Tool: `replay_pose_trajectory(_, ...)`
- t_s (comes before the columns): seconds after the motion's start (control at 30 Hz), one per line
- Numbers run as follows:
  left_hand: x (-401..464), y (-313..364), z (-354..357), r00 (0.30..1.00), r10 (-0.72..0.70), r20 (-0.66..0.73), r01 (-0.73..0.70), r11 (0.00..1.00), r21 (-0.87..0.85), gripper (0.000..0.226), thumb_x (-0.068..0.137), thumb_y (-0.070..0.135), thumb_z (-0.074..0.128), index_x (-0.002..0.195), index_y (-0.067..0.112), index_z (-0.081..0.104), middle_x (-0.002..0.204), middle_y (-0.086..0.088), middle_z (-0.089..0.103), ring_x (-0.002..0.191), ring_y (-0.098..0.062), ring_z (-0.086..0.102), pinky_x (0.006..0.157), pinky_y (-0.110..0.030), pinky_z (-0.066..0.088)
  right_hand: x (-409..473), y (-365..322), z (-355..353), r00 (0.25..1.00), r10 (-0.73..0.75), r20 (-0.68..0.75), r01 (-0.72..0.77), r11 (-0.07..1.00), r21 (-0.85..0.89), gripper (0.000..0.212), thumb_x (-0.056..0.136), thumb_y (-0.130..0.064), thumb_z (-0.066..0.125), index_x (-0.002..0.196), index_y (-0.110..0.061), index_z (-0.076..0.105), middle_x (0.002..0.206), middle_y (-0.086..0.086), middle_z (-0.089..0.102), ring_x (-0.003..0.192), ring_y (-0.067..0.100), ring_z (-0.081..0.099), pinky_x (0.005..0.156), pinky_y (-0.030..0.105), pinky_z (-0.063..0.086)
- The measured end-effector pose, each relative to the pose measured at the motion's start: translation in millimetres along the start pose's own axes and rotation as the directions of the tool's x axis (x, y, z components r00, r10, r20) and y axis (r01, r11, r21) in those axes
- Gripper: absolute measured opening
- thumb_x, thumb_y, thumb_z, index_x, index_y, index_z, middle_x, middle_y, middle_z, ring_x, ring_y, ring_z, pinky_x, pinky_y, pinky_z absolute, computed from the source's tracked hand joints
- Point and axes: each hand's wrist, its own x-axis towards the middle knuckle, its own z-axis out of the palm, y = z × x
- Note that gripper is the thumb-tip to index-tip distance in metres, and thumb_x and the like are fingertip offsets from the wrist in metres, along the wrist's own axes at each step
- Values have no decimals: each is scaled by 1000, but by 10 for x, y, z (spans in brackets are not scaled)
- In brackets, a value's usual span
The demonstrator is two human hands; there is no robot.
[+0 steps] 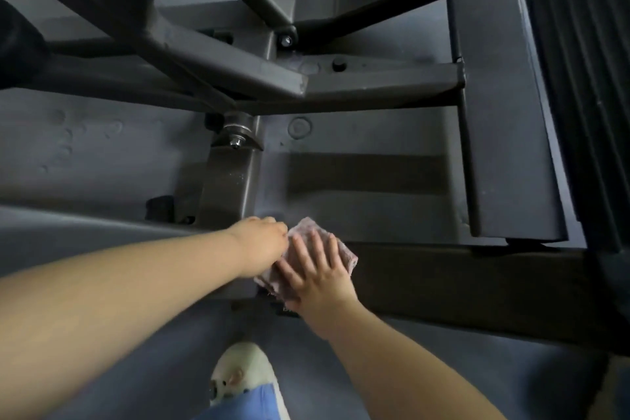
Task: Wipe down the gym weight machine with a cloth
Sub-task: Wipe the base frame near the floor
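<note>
Cloth (341, 249) | right hand (318, 274) flat on it | left hand (262, 244) pinching edge

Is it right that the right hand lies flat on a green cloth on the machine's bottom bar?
Not quite: the cloth is pink, not green. The head view shows the right hand lying flat on it, fingers straight, pressing it on the bottom bar of the machine. The left hand holds the cloth's edge beside it.
</note>
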Motion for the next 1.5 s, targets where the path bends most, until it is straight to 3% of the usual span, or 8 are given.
replay_pose_trajectory(0.3,-384,449,374,984,24,-179,-86,934,-347,50,91,12,50,140,19,40,147,-3,32,131,-25,37,105,-37,36,-277,157,60,990,-141,23,140,921,-363,72,95,-27,46,151,-37,1,159,8,-12,141,46,-15,110,60,-12)
replay_pose_trajectory(0.47,-412,749,486,970,69,-232,-122,967,-226,61,90,5,42,147,20,28,153,-5,20,134,-28,32,105,-39,35,-901,657,72,989,-125,-80,80,901,-427,98,42,-33,89,131,-41,48,136,13,54,117,50,52,89,67,43)
replay_pose_trajectory(0.63,-249,837,600,921,-89,-379,-34,951,-307,68,89,2,44,150,19,20,157,-6,14,140,-25,23,111,-35,26,-1302,934,99,992,-65,-110,11,899,-438,91,50,-36,83,131,-41,41,135,14,55,116,52,52,88,70,40)
replay_pose_trajectory(0.83,-253,736,878,834,-302,-462,-26,814,-580,71,88,-1,42,151,17,16,157,-1,15,142,-19,18,113,-26,18,-650,495,116,994,-103,-33,81,913,-401,54,83,-54,28,127,-42,57,135,10,56,120,49,50,93,69,35)
replay_pose_trajectory(0.97,-322,619,996,809,-372,-455,-37,740,-671,69,87,-3,44,150,13,20,157,-5,17,142,-23,20,113,-29,23,-92,44,191,986,-137,-100,87,914,-395,56,101,-42,28,151,-39,3,160,12,-6,140,51,-8,107,67,-5)
replay_pose_trajectory(1.07,-338,605,1006,818,-352,-456,-34,760,-649,68,90,-1,45,150,12,18,157,-5,14,143,-23,18,113,-28,22,-19,-105,187,986,-151,-71,113,917,-382,65,101,-30,34,150,-36,-8,158,12,-16,138,49,-23,107,65,-12)
replay_pose_trajectory(1.4,-168,867,814,866,-118,-485,-145,871,-469,58,99,24,33,152,19,10,158,2,8,143,-18,14,113,-29,19,-773,456,359,976,-212,43,188,728,-659,58,91,-35,53,146,-36,32,159,-7,-11,145,36,7,111,58,16)
replay_pose_trajectory(1.5,-102,1029,732,870,7,-493,-241,879,-412,66,98,12,38,152,27,4,159,8,-1,145,-17,7,117,-32,15,-1204,791,253,977,-214,-12,150,722,-676,74,66,-42,77,135,-33,52,153,-17,29,136,29,38,103,52,38)
